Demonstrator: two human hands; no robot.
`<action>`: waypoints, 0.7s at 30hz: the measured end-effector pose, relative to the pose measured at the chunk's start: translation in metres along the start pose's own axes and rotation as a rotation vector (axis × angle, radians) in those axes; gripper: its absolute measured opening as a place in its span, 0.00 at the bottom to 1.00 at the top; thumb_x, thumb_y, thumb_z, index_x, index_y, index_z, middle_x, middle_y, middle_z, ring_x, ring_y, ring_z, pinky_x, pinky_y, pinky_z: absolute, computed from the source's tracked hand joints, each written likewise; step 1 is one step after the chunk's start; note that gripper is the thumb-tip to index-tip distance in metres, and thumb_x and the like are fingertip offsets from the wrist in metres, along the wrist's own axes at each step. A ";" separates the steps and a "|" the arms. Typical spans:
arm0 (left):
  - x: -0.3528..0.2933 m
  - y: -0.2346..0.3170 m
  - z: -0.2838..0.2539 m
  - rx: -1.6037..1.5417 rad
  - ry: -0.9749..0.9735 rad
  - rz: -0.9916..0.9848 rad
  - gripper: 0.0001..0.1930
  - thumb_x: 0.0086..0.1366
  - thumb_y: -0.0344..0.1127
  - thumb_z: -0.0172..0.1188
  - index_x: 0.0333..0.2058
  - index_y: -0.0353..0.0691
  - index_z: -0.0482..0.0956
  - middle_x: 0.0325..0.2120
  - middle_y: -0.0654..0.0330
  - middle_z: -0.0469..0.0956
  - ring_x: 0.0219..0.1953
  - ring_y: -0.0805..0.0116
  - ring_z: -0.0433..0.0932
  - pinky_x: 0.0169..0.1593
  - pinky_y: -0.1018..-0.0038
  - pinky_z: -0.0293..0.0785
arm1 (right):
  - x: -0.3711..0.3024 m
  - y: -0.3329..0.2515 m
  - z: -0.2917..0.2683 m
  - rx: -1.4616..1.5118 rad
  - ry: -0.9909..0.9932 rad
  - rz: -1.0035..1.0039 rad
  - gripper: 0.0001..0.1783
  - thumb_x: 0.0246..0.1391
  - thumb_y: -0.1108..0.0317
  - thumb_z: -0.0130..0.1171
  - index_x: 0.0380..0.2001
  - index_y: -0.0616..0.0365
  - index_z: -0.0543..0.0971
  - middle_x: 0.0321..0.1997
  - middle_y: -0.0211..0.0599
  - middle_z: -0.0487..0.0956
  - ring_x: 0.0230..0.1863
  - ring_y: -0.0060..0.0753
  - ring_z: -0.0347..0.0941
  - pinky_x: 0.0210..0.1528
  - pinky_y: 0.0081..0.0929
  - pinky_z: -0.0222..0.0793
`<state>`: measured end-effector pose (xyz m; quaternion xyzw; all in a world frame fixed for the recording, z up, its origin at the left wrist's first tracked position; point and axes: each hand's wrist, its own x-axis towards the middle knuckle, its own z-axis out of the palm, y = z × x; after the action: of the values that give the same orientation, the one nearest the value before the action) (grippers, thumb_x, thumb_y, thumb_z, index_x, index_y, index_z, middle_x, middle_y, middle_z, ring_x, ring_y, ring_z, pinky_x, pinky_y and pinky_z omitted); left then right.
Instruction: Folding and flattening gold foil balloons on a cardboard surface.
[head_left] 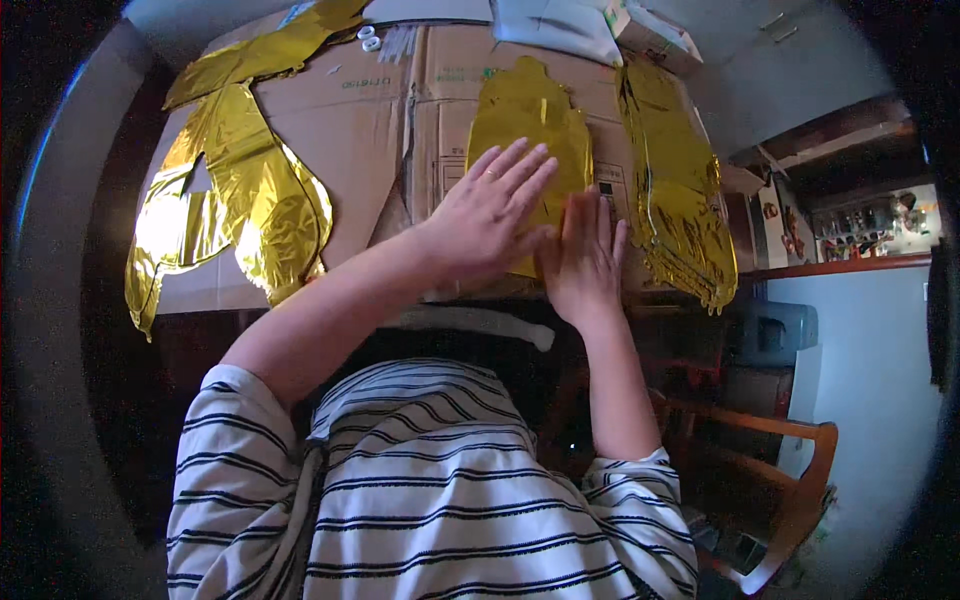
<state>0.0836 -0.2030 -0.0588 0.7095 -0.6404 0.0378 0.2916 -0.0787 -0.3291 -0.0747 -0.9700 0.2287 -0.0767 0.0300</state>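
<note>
The left hand (487, 215) and right hand (583, 258) cover the lower half of the centre gold foil balloon (530, 120). The white box (655, 30) is cut off by the upper edge. Shelf items (865, 220) at right are too small to identify.

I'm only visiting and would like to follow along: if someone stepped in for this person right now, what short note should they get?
Left hand: flat, fingers spread, pressing on the middle flat gold foil balloon.
Right hand: flat beside it, on the same balloon's lower edge. Neither hand has a grip on anything.
The balloon lies deflated on the brown cardboard sheet.
A crumpled gold foil balloon lies to the left, a long gold foil balloon to the right, both untouched.
Done: three balloons laid out. Left: pressing the middle one flat appears underway.
</note>
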 end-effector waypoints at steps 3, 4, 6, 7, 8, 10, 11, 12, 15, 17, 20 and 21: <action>-0.007 -0.005 0.020 0.105 0.041 0.004 0.42 0.69 0.58 0.52 0.69 0.31 0.55 0.70 0.42 0.55 0.73 0.43 0.51 0.73 0.51 0.46 | 0.000 0.001 0.003 0.019 0.009 0.005 0.42 0.64 0.51 0.49 0.73 0.65 0.51 0.78 0.58 0.47 0.79 0.59 0.40 0.76 0.61 0.25; -0.008 -0.007 0.024 0.139 0.023 -0.018 0.42 0.69 0.61 0.50 0.68 0.30 0.57 0.69 0.40 0.57 0.73 0.44 0.52 0.73 0.52 0.46 | 0.001 0.002 0.004 0.032 0.016 0.012 0.42 0.64 0.52 0.50 0.73 0.64 0.51 0.78 0.58 0.47 0.79 0.58 0.39 0.76 0.61 0.25; -0.010 -0.009 0.028 0.199 -0.006 -0.038 0.43 0.70 0.64 0.45 0.67 0.29 0.59 0.69 0.39 0.57 0.73 0.44 0.51 0.74 0.53 0.45 | 0.001 0.004 0.005 0.030 0.033 0.004 0.42 0.63 0.53 0.50 0.73 0.64 0.50 0.78 0.58 0.46 0.79 0.58 0.39 0.77 0.60 0.24; -0.010 -0.009 0.030 0.200 -0.004 -0.035 0.43 0.70 0.64 0.45 0.67 0.29 0.59 0.69 0.39 0.57 0.73 0.44 0.51 0.74 0.53 0.45 | 0.001 0.004 0.005 0.029 0.040 -0.001 0.42 0.63 0.53 0.50 0.73 0.63 0.50 0.78 0.58 0.46 0.79 0.58 0.39 0.77 0.60 0.24; -0.010 -0.010 0.032 0.200 -0.002 -0.032 0.43 0.70 0.65 0.44 0.67 0.29 0.59 0.69 0.39 0.56 0.73 0.44 0.51 0.74 0.53 0.44 | -0.001 0.004 0.004 0.037 0.028 0.011 0.43 0.62 0.54 0.50 0.73 0.62 0.49 0.78 0.57 0.46 0.79 0.58 0.38 0.77 0.60 0.23; -0.010 -0.010 0.030 0.224 -0.027 -0.035 0.43 0.70 0.65 0.43 0.67 0.29 0.59 0.69 0.39 0.56 0.73 0.44 0.51 0.74 0.52 0.44 | -0.001 0.003 0.003 0.035 0.019 0.018 0.43 0.62 0.53 0.50 0.73 0.62 0.49 0.78 0.57 0.46 0.79 0.58 0.39 0.77 0.60 0.23; -0.010 -0.012 0.030 0.207 -0.022 -0.036 0.43 0.71 0.64 0.43 0.67 0.29 0.59 0.69 0.39 0.56 0.73 0.44 0.51 0.74 0.52 0.44 | 0.000 0.002 0.002 0.034 0.014 0.020 0.43 0.62 0.53 0.50 0.73 0.62 0.49 0.78 0.57 0.46 0.79 0.58 0.39 0.77 0.60 0.23; -0.009 -0.012 0.030 0.189 -0.018 -0.036 0.43 0.71 0.64 0.43 0.67 0.30 0.59 0.69 0.38 0.56 0.73 0.44 0.51 0.74 0.52 0.44 | -0.001 0.004 0.004 0.027 0.025 0.016 0.43 0.63 0.52 0.50 0.73 0.62 0.49 0.78 0.57 0.47 0.79 0.58 0.39 0.77 0.61 0.23; -0.001 -0.012 0.029 0.149 -0.034 -0.089 0.42 0.71 0.64 0.43 0.68 0.31 0.59 0.69 0.39 0.57 0.73 0.44 0.50 0.73 0.52 0.45 | 0.000 0.005 0.009 0.012 0.029 0.010 0.43 0.64 0.49 0.49 0.73 0.62 0.51 0.78 0.57 0.47 0.79 0.57 0.39 0.76 0.62 0.23; 0.020 -0.001 0.012 0.252 -0.133 -0.045 0.41 0.71 0.63 0.43 0.69 0.33 0.58 0.69 0.42 0.57 0.74 0.46 0.50 0.73 0.53 0.45 | 0.000 0.002 0.003 0.005 -0.004 0.021 0.43 0.64 0.45 0.47 0.73 0.62 0.52 0.78 0.57 0.47 0.79 0.57 0.39 0.76 0.63 0.23; 0.065 0.017 -0.006 0.356 -0.357 0.169 0.39 0.73 0.62 0.41 0.70 0.36 0.55 0.71 0.48 0.56 0.75 0.52 0.49 0.74 0.54 0.46 | 0.000 0.003 -0.005 -0.069 0.003 -0.045 0.44 0.66 0.41 0.44 0.72 0.65 0.54 0.78 0.57 0.47 0.79 0.61 0.37 0.76 0.65 0.22; 0.071 0.008 0.011 0.231 -0.401 0.237 0.39 0.73 0.61 0.41 0.71 0.37 0.54 0.71 0.50 0.55 0.75 0.54 0.49 0.74 0.55 0.46 | 0.000 0.000 -0.009 -0.109 -0.010 -0.086 0.44 0.66 0.40 0.43 0.72 0.65 0.54 0.78 0.57 0.46 0.79 0.62 0.36 0.76 0.65 0.22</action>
<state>0.0850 -0.2706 -0.0343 0.6513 -0.7556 0.0032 0.0696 -0.0795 -0.3292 -0.0661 -0.9795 0.1906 -0.0602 -0.0251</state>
